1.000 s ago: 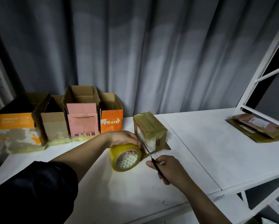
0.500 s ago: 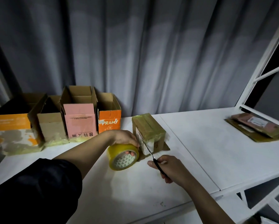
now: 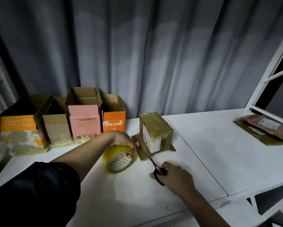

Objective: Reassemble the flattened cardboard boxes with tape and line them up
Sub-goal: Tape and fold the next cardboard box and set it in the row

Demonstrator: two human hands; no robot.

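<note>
A white table (image 3: pixel 203 145) stands before a grey curtain (image 3: pixel 154 54).

Black sleeve (image 3: pixel 34 190), bare forearms

Dim room; soft light falls on the pleated grey curtain (image 3: pixel 154 54) and white tabletop (image 3: pixel 203 153). Edges bow, corners darken, slight blur.
</note>
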